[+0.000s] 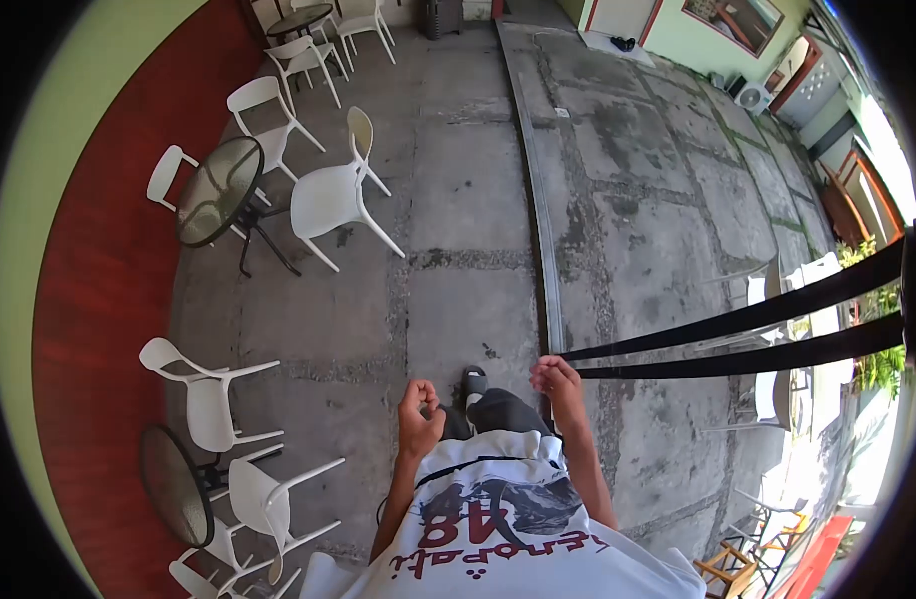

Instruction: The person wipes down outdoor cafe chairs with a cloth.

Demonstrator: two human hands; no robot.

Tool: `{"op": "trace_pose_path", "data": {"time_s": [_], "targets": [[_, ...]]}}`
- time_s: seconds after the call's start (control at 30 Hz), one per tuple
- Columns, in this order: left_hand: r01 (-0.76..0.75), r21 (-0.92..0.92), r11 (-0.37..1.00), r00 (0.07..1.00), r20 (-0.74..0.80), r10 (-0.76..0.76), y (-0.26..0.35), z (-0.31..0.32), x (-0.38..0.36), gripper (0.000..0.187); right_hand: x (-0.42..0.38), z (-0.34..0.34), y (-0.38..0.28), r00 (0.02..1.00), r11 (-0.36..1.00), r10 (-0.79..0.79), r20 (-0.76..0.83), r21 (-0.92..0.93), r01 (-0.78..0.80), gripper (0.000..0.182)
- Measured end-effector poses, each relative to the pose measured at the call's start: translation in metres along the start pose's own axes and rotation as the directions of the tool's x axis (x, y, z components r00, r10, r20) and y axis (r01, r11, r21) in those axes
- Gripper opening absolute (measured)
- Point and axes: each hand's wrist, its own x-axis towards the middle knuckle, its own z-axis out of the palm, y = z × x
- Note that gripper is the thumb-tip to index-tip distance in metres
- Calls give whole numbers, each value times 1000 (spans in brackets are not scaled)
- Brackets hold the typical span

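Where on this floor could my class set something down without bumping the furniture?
Bare concrete shows between the large upper white chair and the metal strip, and beyond the strip toward the right-hand chairs. A smaller patch separates the two table groups, beside the red wall. Crowding is worst around the upper and lower round tables.

My feed cuts the shirt (488, 534) off at the bottom edge, and the left hand (419, 415)'s palm is hidden

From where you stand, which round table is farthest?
The far table, at the picture's top edge; the middle table and near table stand closer, by the red wall.
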Motion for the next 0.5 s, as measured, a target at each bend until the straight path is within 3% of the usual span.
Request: {"op": "trace_pose_path", "data": {"time_s": [0.1, 0.2, 0.3, 0.43, 0.5], "targets": [[-3, -37, 999, 999, -41, 2, 21, 4, 92, 27, 90, 58, -103, 992, 989, -85, 97, -110, 96, 17], [141, -42, 989, 989, -46, -142, 20, -1, 192, 27, 190, 103, -171, 971, 961, -113, 212, -224, 161, 17], [75, -38, 996, 989, -125, -80, -12, 2, 301, 22, 290, 142, -206, 956, 942, -147, 253, -259, 213, 19], [-13, 61, 998, 996, -90, 18, -22, 6, 460, 18, 406, 177, -218, 978, 964, -77, 191, -238, 123, 20], [51, 89, 995, 997, -69, -45, -2, 7, 537, 16, 450, 187, -218, 996, 984, 11, 85, -176, 5, 20]]}}
